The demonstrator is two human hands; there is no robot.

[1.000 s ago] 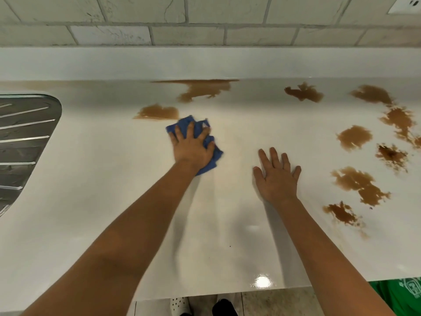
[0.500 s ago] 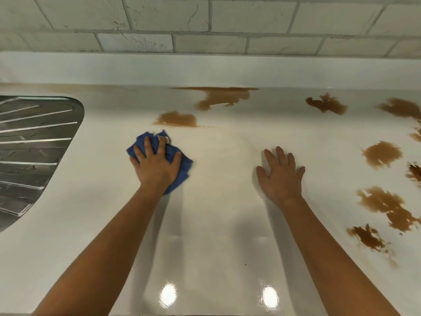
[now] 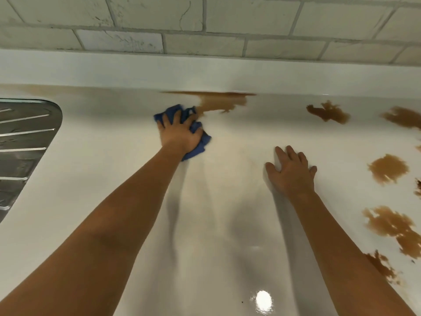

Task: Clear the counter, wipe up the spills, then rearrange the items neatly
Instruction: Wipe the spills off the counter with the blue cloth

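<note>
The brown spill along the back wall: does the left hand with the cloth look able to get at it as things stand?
Probably yes. The left hand presses the blue cloth right at the edge of that spill, with only bare counter between; the right hand rests flat, well aside.

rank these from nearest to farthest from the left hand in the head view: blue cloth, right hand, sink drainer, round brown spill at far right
1. blue cloth: gripped under the left hand itself.
2. right hand: flat on the counter, to its right and nearer the camera.
3. sink drainer: at the left edge.
4. round brown spill: far right, beyond the right hand.
</note>
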